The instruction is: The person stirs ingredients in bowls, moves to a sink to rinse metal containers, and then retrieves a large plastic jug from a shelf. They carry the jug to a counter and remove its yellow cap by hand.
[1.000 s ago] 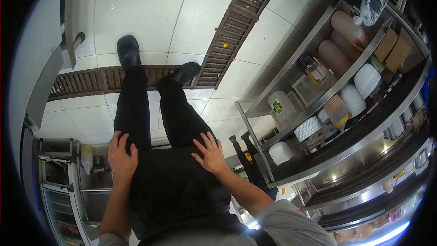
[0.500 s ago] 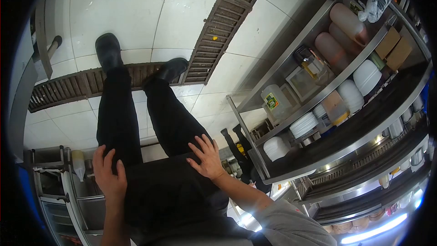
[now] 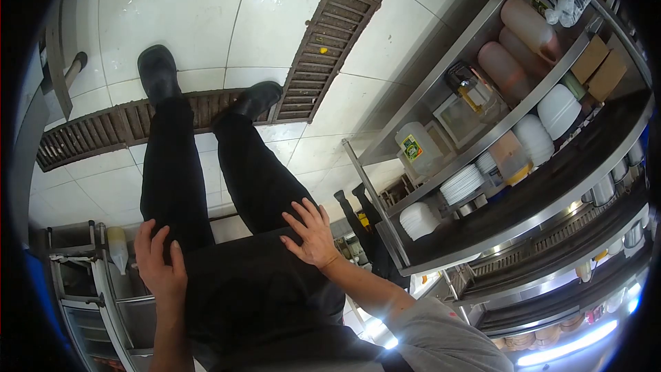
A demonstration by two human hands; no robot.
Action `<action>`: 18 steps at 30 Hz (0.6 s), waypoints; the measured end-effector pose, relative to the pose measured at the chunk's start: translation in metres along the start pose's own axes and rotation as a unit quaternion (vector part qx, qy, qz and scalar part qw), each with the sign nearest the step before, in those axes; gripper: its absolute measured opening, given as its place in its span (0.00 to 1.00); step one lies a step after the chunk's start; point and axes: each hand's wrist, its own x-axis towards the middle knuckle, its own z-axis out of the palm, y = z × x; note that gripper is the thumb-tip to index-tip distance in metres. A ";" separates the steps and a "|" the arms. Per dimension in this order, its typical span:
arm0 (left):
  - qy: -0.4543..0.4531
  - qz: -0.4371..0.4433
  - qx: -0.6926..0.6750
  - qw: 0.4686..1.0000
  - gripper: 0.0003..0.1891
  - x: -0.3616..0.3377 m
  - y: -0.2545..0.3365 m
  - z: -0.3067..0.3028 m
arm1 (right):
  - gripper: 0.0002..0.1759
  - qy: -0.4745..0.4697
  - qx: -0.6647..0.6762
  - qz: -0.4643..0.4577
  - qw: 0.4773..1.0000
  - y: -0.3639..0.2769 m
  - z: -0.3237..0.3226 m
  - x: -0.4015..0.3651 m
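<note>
My left hand (image 3: 162,269) is beside my left thigh, at the edge of a black apron (image 3: 255,282), with its fingers apart and nothing in them. My right hand (image 3: 314,240) lies across the other side of the apron near the knee, fingers spread and holding nothing. Black trousers (image 3: 172,172) run down to dark boots (image 3: 157,72) set on a brown slotted drain cover (image 3: 110,124).
At the right stands a metal shelf unit (image 3: 468,48) with stacked white plates (image 3: 461,184), white bowls (image 3: 533,139), a clear plastic jug (image 3: 413,145) and reddish containers (image 3: 529,24). Another person's dark-clothed legs (image 3: 368,231) show behind it. A squeeze bottle (image 3: 118,251) sits at the left rack.
Both hands keep their poses, with the left one slightly farther left. The view has shifted a little, so the floor and boots appear slightly higher and to the left.
</note>
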 end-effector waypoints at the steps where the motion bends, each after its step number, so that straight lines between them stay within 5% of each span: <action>1: 0.002 0.004 0.005 1.000 0.14 0.000 -0.001 0.001 | 0.29 0.001 0.002 -0.003 1.000 0.001 0.000 0.000; 18: -0.001 0.008 0.014 1.000 0.16 0.001 0.000 0.002 | 0.29 0.010 -0.001 -0.008 1.000 0.006 -0.002 0.002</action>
